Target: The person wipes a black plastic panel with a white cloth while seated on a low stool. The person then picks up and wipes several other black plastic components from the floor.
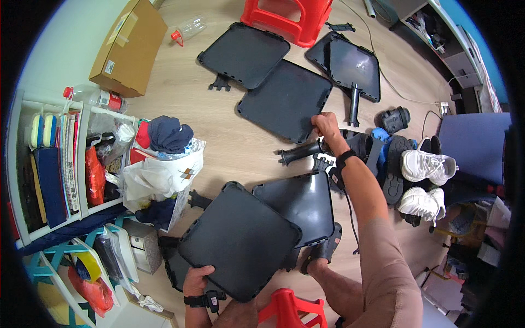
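My left hand (pixel 198 280) is closed on the lower edge of a black plastic shelf panel (pixel 240 240), its thumb lying on top. That panel is raised, partly covering a second glossy black panel (pixel 301 208) and another dark one at its lower left. Further away, my right hand (pixel 326 124) is closed at the right edge of a flat black panel (pixel 287 101); its fingertips are hidden. A short black tubular leg (pixel 301 153) lies just below that hand. More black panels lie beyond, one (pixel 243 53) at the back left and one (pixel 353 68) at the back right.
Red plastic stools stand at the back (pixel 290 19) and near my legs (pixel 290 309). White shoes (pixel 426 167) and dark sandals sit at the right. A cardboard box (pixel 128 46), a bag of clothes (pixel 158 169) and a shelf rack (pixel 60 164) line the left. A cable runs across the right.
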Motion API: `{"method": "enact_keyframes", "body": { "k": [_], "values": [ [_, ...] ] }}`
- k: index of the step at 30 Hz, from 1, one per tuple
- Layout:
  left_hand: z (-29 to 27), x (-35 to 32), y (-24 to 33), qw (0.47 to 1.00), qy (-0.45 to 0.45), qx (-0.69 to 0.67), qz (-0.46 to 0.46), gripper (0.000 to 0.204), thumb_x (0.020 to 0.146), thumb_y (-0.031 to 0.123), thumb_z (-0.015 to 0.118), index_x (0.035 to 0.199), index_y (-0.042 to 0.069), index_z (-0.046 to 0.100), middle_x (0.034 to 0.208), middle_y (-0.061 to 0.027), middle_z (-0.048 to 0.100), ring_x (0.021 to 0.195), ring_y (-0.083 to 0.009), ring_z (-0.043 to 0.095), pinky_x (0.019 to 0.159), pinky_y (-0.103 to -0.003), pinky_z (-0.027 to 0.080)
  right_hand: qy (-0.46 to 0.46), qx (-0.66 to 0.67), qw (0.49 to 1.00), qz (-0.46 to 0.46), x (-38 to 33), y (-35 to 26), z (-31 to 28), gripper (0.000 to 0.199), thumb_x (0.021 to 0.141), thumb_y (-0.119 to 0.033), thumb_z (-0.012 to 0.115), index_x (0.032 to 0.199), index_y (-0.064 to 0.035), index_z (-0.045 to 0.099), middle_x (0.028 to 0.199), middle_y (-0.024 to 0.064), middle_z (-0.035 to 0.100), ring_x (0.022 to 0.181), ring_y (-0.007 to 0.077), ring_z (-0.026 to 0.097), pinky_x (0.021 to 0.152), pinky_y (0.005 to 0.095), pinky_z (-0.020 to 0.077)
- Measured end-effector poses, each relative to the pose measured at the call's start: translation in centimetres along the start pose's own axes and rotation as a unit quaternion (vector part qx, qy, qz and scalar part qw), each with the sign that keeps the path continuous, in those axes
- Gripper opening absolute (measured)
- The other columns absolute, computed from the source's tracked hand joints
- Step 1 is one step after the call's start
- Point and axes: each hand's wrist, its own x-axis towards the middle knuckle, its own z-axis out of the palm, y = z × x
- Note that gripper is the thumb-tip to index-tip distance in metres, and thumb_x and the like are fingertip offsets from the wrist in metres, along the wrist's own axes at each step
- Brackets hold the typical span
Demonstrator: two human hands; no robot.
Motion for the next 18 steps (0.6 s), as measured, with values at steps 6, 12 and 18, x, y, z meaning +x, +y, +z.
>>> {"method": "enact_keyframes", "body": {
  "k": [6, 12, 18],
  "values": [
    [2.1, 0.4, 1.3, 0.997, -0.079, 0.011, -0.003, 0.076, 0.073, 0.013, 0.084, 0.140, -0.007, 0.056, 0.132, -0.0137, 0.067, 0.118, -0.0308, 0.065, 0.106, -0.042, 0.049, -0.041, 0.068, 0.996, -0.048, -9.5, -1.1, -5.6, 0.028, 0.082, -0.010, 0.049, 0.103, 0.0073, 0.057, 0.078, 0.0101, 0.058, 0.061, 0.0214, 0.056, 0.052, 0.0348, 0.0467],
    [7.1, 3.2, 0.7, 0.980, -0.165, 0.110, -0.007, 0.073, 0.080, 0.018, 0.081, 0.143, -0.006, 0.055, 0.137, -0.0136, 0.064, 0.124, -0.0287, 0.060, 0.111, -0.040, 0.044, -0.184, 0.044, 0.982, -0.019, -21.4, 5.0, -12.1, 0.043, 0.088, -0.008, 0.055, 0.129, 0.0018, 0.057, 0.093, 0.0034, 0.061, 0.079, 0.0153, 0.057, 0.068, 0.0312, 0.0481],
    [10.7, 7.4, -3.1, 0.939, -0.092, 0.329, -0.044, 0.050, 0.092, 0.037, 0.076, 0.122, -0.001, 0.064, 0.092, -0.0086, 0.070, 0.072, -0.0167, 0.065, 0.062, -0.030, 0.051, -0.316, -0.173, 0.932, 0.051, -23.0, 9.3, -13.0, 0.048, 0.096, -0.015, 0.062, 0.143, -0.0026, 0.058, 0.114, 0.0143, 0.073, 0.095, 0.0271, 0.070, 0.085, 0.0402, 0.0547]
  ]
}}
